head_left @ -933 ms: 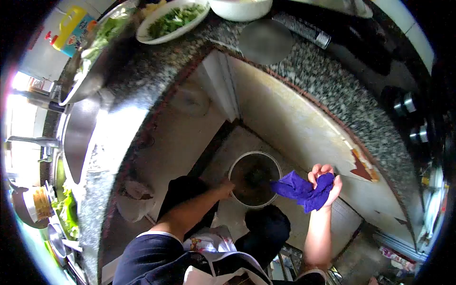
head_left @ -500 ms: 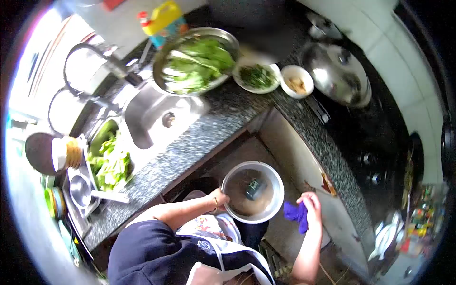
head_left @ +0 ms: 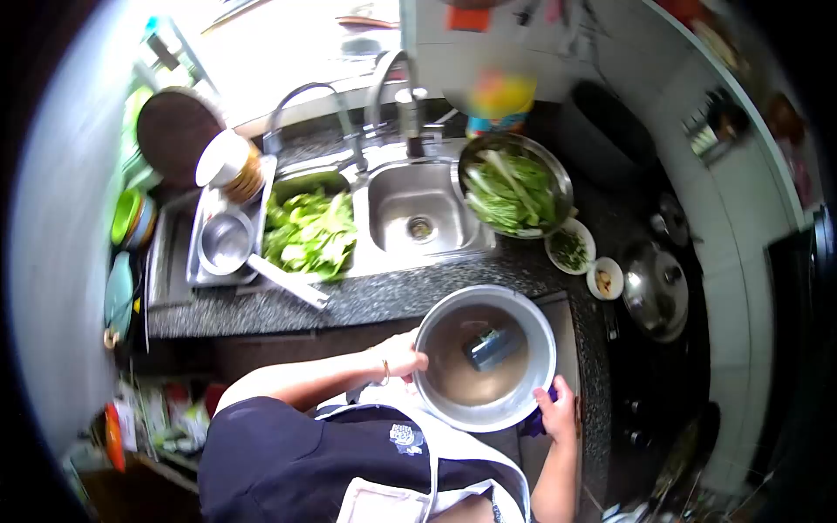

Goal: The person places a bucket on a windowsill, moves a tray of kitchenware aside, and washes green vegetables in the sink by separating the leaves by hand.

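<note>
Spanning the view behind the pot, the speckled granite countertop (head_left: 375, 301) carries a stainless-steel double sink (head_left: 388, 222) with leafy greens (head_left: 309, 235) in 1 of its 2 basins. In front, the wide metal pot (head_left: 546, 349) is between the person's 2 hands, nearly level, with cloudy brown water (head_left: 475, 383) inside. It should be rigid but heavy, and the water would slosh if it tipped; a wet rim could be slippery. Opposite sides of the rim look the best places to hold, with even support. A dark glossy shape (head_left: 493, 347) shows within the water's outline; whether it is an object or a reflection, I cannot tell.

The left hand (head_left: 403, 356) has its fingers closed on the pot's near-left rim. The right hand (head_left: 560, 410) grips the opposite side, thumb at the rim; its other fingers are mostly hidden. Soft, limp purple cloth (head_left: 534, 424) is bunched beside that hand, against the pot's outside. Smallest is the thin bracelet (head_left: 385, 373) on the left wrist.
</note>
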A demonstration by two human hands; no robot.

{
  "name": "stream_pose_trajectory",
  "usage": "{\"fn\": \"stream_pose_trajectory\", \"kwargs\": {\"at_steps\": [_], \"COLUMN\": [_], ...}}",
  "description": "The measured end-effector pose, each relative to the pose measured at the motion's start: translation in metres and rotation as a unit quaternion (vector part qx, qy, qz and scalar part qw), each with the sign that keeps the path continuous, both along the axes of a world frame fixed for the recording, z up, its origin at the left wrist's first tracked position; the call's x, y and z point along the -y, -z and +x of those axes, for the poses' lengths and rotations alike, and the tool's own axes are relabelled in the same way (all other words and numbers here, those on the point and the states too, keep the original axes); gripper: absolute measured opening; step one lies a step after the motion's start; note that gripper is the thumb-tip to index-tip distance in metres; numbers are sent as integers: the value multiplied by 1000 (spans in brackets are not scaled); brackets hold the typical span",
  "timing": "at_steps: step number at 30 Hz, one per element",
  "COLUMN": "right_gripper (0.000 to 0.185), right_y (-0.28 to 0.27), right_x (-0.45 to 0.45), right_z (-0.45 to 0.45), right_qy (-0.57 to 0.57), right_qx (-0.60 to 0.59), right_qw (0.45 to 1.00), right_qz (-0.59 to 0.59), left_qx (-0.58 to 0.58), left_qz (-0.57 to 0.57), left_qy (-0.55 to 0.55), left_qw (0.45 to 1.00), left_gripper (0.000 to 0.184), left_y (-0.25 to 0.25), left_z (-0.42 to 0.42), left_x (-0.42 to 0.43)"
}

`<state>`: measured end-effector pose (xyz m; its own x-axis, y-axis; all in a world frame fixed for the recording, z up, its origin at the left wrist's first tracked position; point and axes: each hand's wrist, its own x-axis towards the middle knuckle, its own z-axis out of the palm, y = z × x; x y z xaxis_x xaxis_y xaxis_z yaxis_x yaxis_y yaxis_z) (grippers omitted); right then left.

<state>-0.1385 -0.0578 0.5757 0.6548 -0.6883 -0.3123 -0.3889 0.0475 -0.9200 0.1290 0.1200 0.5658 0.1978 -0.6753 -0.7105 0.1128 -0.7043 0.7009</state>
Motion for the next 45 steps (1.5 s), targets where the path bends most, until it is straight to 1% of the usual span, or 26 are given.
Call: {"fn": "stream_pose_trajectory", "kwargs": {"at_steps": [1, 2, 6, 9, 10, 11, 12, 14, 16, 17, 18, 20, 22, 23, 27, 28, 29, 31, 34, 36, 37, 39, 41, 43, 44, 45], "right_gripper": [22, 26, 22, 19, 21, 23, 25, 31, 35, 36, 37, 31, 24, 9, 23, 25, 25, 25, 26, 32, 35, 37, 33, 27, 23, 20], "right_y": [-6, -13, -79, -118, -122, -128, -136, -159, -168, -173, -178, -166, -144, -139, -93, -76, -71, -58, -47, -68, -69, -96, -107, -111, -99, -83], "right_x": [6, 10, 23, 30, 37, 35, 31, 4, -20, -36, -58, -92, -128, -149, -227, -238, -242, -244, -232, -214, -201, -166, -123, -70, -45, -23], "right_z": [4, 18, 59, 96, 104, 116, 130, 169, 203, 221, 235, 275, 312, 327, 378, 390, 399, 413, 430, 430, 427, 424, 423, 411, 406, 402], "right_qy": [-34, -40, -70, -143, -133, -132, -130, -223, -316, -361, -363, -416, -486, -519, -605, -632, -657, -693, -765, -792, -743, -674, -592, -541, -513, -479], "right_qx": [-29, 49, 99, 200, 169, 181, 194, 343, 388, 403, 400, 429, 381, 356, 301, 285, 255, 236, 267, 230, 307, 375, 434, 399, 400, 406], "right_qw": [998, 995, 982, 936, 941, 941, 941, 907, 864, 840, 841, 800, 782, 771, 732, 716, 697, 661, 560, 529, 544, 581, 644, 727, 755, 778], "right_qz": [-40, -80, -148, -251, -262, -253, -245, -104, -58, -47, -30, 54, 82, 95, -88, -81, -135, -163, -175, -201, -241, -260, -216, -140, -87, -34], "left_qx": [-1, 1, 10, 52, 61, 71, 57, 60, 77, 109, 138, 154, 223, 224, 204, 205, 205, 213, 171, 153, 141, 146, 166, 165, 151, 150], "left_qz": [-7, -6, -25, -33, -39, -43, -55, -48, -51, -10, 31, 62, 73, 79, 97, 93, 88, 81, 36, -7, -27, -44, -63, -97, -67, -91], "left_qy": [-39, -79, -216, -302, -326, -350, -387, -443, -484, -500, -515, -525, -537, -545, -553, -553, -552, -549, -525, -536, -551, -557, -569, -591, -610, -622], "left_qw": [999, 997, 976, 951, 943, 933, 918, 893, 870, 859, 845, 835, 810, 804, 802, 802, 804, 804, 833, 830, 822, 817, 803, 784, 775, 763], "left_gripper": [45, 44, 39, 37, 36, 36, 44, 45, 46, 35, 25, 23, 27, 27, 29, 25, 20, 22, 22, 21, 18, 18, 18, 19, 18, 19], "left_y": [0, -12, -39, -37, -39, -42, -38, -24, -20, -28, -33, -31, -22, -21, -37, -37, -38, -46, -47, -52, -49, -59, -66, -74, -95, -101], "left_z": [2, 1, -6, -12, -15, -16, -19, -24, -30, -33, -35, -40, -45, -45, -26, -19, -10, 8, 35, 55, 62, 78, 94, 111, 119, 129], "left_x": [-13, -24, -71, -111, -125, -139, -153, -180, -203, -211, -219, -238, -255, -263, -279, -284, -287, -284, -284, -274, -271, -256, -246, -235, -223, -220]}}
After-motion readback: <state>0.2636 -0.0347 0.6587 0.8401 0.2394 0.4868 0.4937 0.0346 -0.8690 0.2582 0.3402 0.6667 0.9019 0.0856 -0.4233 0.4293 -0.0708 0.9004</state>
